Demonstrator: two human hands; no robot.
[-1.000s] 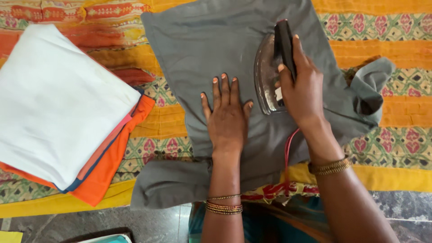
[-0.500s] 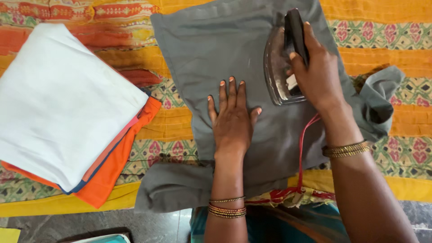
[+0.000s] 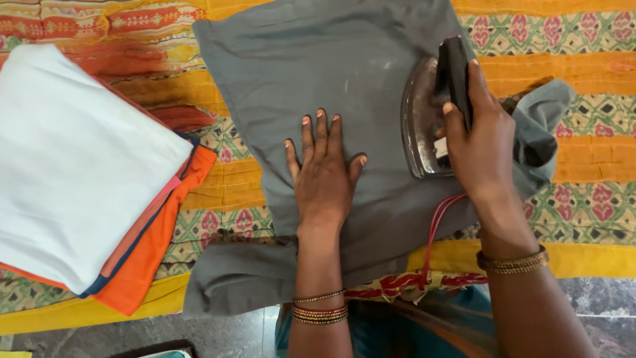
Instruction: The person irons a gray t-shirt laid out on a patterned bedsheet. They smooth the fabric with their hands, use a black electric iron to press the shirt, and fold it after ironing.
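- Right hand [image 3: 482, 142] was closed on the iron [image 3: 434, 116] handle, long axis running near-far.
- Iron sat right of the left hand [image 3: 322, 174], which pressed flat, open, on the grey garment [image 3: 331, 66].

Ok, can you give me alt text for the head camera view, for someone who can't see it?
The right hand grips the black handle of a metal iron on a grey garment, while the left hand presses flat on the cloth. A stack of folded white and orange clothes lies to the left on a patterned yellow cover.
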